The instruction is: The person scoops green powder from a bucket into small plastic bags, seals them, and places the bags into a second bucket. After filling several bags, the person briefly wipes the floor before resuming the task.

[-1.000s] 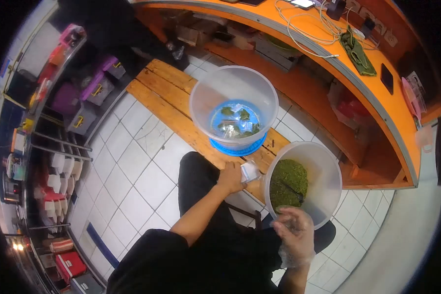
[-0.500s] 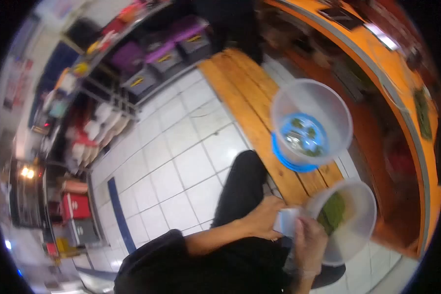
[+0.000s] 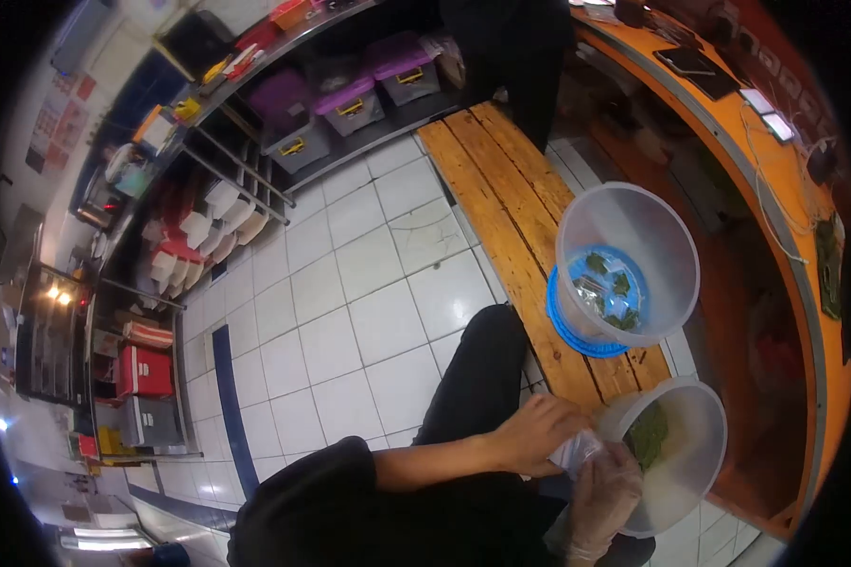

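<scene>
My left hand [image 3: 537, 435], bare, has its fingers closed on a small clear plastic bag [image 3: 577, 452] in front of my lap. Wearing a see-through glove, my right hand [image 3: 603, 496] grips the same bag from the other side. What the bag contains, if anything, I cannot make out. Right beside my right hand, a tilted translucent bucket [image 3: 704, 454] holds a green leafy mass [image 3: 649, 435]. Farther off on the wooden bench [image 3: 501, 189] stands another translucent bucket [image 3: 676, 246], with several small clear packets of green [image 3: 621, 283] at its blue bottom.
An orange counter [image 3: 766, 180] with phones and cables curves along the right. Grey bins with purple lids [image 3: 350, 104] sit at the back, near a person in dark clothes [image 3: 511, 57]. Shelves with red and white boxes [image 3: 147, 369] line the left, beyond white floor tiles [image 3: 331, 283].
The view has shifted, so the room sits lower and farther right. My left hand has risen over the top of the plastic bag, and the right hand still holds it.
</scene>
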### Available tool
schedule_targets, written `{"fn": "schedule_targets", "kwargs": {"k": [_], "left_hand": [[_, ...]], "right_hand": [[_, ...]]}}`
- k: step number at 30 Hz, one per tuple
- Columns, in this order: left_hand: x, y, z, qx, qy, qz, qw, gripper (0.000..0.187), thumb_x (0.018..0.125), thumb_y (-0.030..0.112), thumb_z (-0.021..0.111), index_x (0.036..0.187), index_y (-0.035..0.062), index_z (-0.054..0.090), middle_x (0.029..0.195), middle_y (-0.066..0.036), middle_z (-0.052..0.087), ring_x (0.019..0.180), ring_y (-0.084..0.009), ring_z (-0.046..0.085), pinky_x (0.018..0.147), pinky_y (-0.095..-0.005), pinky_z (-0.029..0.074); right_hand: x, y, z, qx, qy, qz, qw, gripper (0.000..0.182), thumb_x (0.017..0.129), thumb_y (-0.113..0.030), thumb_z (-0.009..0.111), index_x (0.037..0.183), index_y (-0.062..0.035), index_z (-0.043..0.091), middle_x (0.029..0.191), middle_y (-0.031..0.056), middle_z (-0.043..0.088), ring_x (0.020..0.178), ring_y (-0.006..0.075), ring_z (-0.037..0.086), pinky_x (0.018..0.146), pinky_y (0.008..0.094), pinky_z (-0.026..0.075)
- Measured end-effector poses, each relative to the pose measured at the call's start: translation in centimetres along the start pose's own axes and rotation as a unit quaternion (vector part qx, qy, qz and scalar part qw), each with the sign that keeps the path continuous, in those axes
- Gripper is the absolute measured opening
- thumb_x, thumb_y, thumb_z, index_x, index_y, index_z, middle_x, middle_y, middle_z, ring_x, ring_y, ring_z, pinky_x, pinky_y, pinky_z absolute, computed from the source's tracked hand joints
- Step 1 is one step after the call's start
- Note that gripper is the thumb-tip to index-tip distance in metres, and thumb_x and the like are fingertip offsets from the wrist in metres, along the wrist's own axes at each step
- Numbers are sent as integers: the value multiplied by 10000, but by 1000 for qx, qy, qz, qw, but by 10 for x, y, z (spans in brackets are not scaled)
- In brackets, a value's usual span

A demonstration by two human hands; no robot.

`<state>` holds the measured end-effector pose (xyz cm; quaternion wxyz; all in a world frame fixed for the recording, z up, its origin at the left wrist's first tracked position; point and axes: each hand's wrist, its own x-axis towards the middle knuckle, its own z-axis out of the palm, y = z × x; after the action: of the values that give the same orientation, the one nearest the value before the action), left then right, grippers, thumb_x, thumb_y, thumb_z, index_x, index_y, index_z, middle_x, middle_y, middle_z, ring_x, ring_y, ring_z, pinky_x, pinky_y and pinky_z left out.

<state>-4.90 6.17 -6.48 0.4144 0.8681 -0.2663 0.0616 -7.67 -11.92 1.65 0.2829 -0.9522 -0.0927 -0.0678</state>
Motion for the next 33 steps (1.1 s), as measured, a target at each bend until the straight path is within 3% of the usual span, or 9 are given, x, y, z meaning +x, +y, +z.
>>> {"fn": "schedule_targets", "kwargs": {"k": [6, 9, 14, 20, 22, 23, 26, 30, 33], "left_hand": [[-7, -2, -12, 21, 11, -3, 1000, 758, 632, 263, 848, 1307, 69, 561, 1191, -147, 601, 1107, -369, 562, 906, -475, 406], [-7, 10, -7, 43, 0, 16, 999, 761, 624, 272, 852, 1292, 48, 564, 1161, -150, 614, 1079, -368, 569, 889, -478, 411], [5, 12, -1, 50, 14, 10, 999, 788, 605, 274, 865, 1288, 22, 562, 1159, -164, 615, 1037, -364, 570, 894, -467, 415], [39, 42, -9, 80, -87, -18, 993, 866, 573, 268, 878, 1325, 30, 523, 1187, -177, 584, 1053, -374, 550, 891, -468, 407], [54, 47, -13, 82, -93, -16, 992, 862, 571, 272, 875, 1325, 38, 529, 1191, -169, 580, 1056, -365, 541, 884, -463, 403], [59, 47, -12, 82, -90, -14, 992, 862, 571, 272, 875, 1325, 38, 529, 1191, -169, 580, 1056, -365, 541, 884, -463, 403], [73, 49, -10, 82, -50, 11, 995, 804, 620, 304, 865, 1311, 36, 555, 1114, -152, 575, 1007, -344, 545, 834, -449, 404], [87, 53, -7, 105, -59, 7, 993, 820, 617, 299, 868, 1312, 15, 539, 1107, -164, 577, 1013, -350, 548, 838, -451, 409], [91, 51, -8, 130, -64, -8, 989, 826, 619, 288, 867, 1315, -1, 527, 1107, -174, 577, 1022, -354, 551, 845, -454, 412]], "right_hand": [[4, -11, -15, -13, 6, 25, 1000, 141, 821, -157, 755, 938, -78, 744, 1059, 145, 676, 975, 358, 632, 847, 464, 510], [6, -17, -18, 6, -60, 51, 997, 140, 823, -194, 761, 925, -99, 765, 1058, 115, 667, 973, 335, 630, 846, 449, 518], [4, 9, -38, 24, -14, 78, 997, 143, 836, -190, 745, 924, -77, 763, 1043, 115, 674, 964, 330, 637, 834, 449, 524], [6, 37, -63, 64, 23, 111, 992, 171, 864, -179, 732, 923, -18, 738, 966, 149, 686, 878, 338, 658, 816, 454, 516], [5, 47, -74, 197, 75, 185, 960, 192, 912, -181, 713, 931, 10, 714, 918, 131, 679, 823, 268, 653, 788, 423, 516], [4, 54, -80, 298, 80, 232, 923, 197, 946, -169, 694, 930, 28, 693, 907, 108, 668, 809, 185, 624, 747, 364, 519], [9, 63, -100, 348, 104, 334, 870, 178, 958, -157, 683, 945, 20, 692, 888, 82, 661, 803, 144, 611, 699, 306, 517], [20, 74, -108, 411, 146, 357, 826, 162, 987, -164, 644, 962, -4, 654, 868, 43, 647, 748, 114, 615, 623, 261, 535], [20, 105, -110, 364, 166, 353, 846, 165, 1001, -171, 620, 980, -7, 634, 876, 51, 656, 754, 114, 630, 579, 253, 546]]}}
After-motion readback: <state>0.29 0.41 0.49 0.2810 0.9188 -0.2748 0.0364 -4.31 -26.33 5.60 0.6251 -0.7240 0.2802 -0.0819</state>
